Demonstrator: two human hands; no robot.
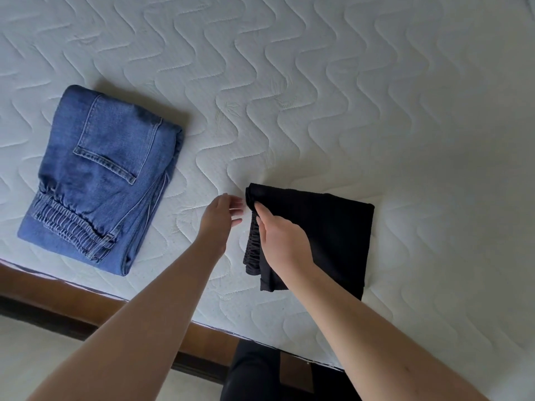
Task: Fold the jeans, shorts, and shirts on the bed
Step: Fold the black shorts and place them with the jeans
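Folded blue jeans (pixel 101 180) lie on the left of the white quilted mattress (pixel 318 82), back pocket up and elastic waistband toward me. A folded black garment with an elastic waistband, the shorts (pixel 333 235), lies near the front edge at centre right. My right hand (pixel 282 238) rests on its left part, fingers reaching to the far-left corner by the waistband; whether they pinch the cloth is hidden. My left hand (pixel 221 218) hovers just left of that corner with its fingers relaxed and spread, holding nothing.
The brown wooden bed frame (pixel 86 293) runs along the mattress's front edge, with pale floor (pixel 43 357) below it. My dark-trousered legs (pixel 260 371) stand against the frame. No shirts are in view.
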